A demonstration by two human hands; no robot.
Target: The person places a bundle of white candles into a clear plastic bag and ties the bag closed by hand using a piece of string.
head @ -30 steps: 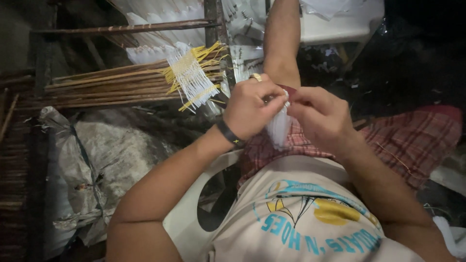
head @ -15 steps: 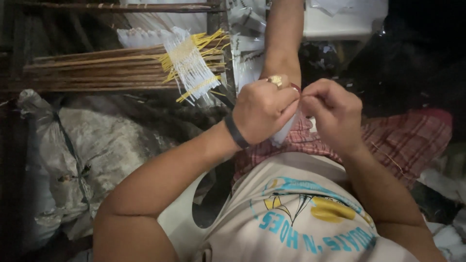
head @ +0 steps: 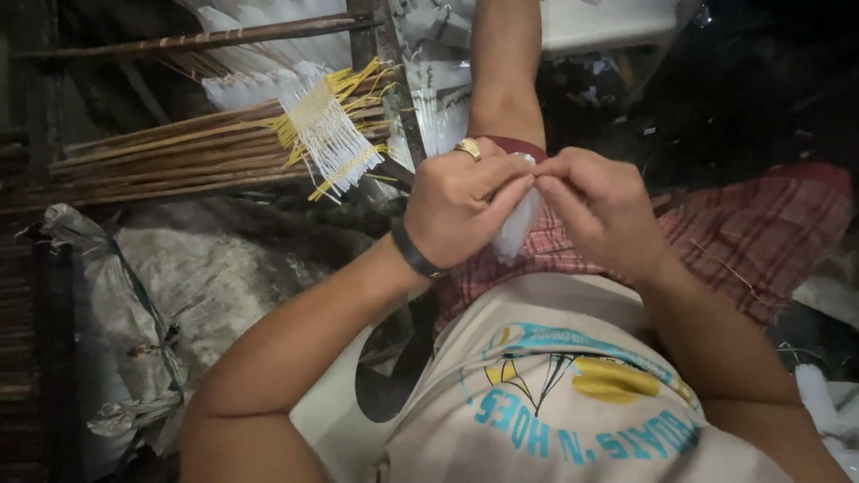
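My left hand (head: 461, 207), with a gold ring and a dark wristband, and my right hand (head: 598, 204) meet above my lap, fingertips pinched together on a small bundle of white strips (head: 519, 225). The bundle hangs down between the hands, over my red checked shorts (head: 761, 246). Most of it is hidden by my fingers.
A rack of bamboo sticks (head: 179, 152) lies at upper left with a woven white and yellow piece (head: 331, 130) on it. White strips (head: 268, 36) fan out behind. A grey sack (head: 152, 295) sits at left, and a white plastic chair (head: 344, 402) is under me.
Both hands stay pinched on the white bundle, with small shifts of the fingers. The view has shifted slightly.
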